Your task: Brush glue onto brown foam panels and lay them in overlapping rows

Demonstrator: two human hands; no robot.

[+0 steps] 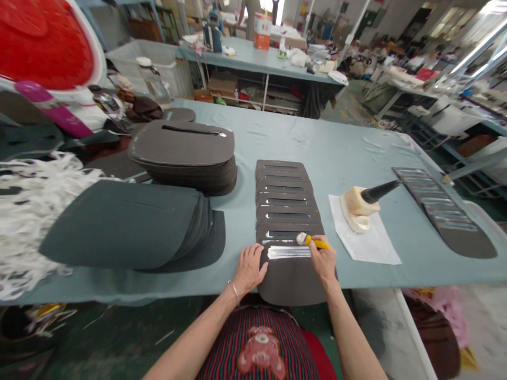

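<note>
A farther blue table (243, 55) stands on greenish floor (350, 108)

No legible text — markings on the orange box (262, 32) too blurred to read.

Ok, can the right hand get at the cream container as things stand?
Probably yes: nothing stands between the right hand and the cream container on its white sheet. The hand does hold the brush, though, so it may need freeing first.

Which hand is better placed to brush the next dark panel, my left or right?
Probably your right hand: it holds the yellow-handled brush with its bristles at the overlapping dark panels. Your left hand holds no tool, resting at their left edge.
</note>
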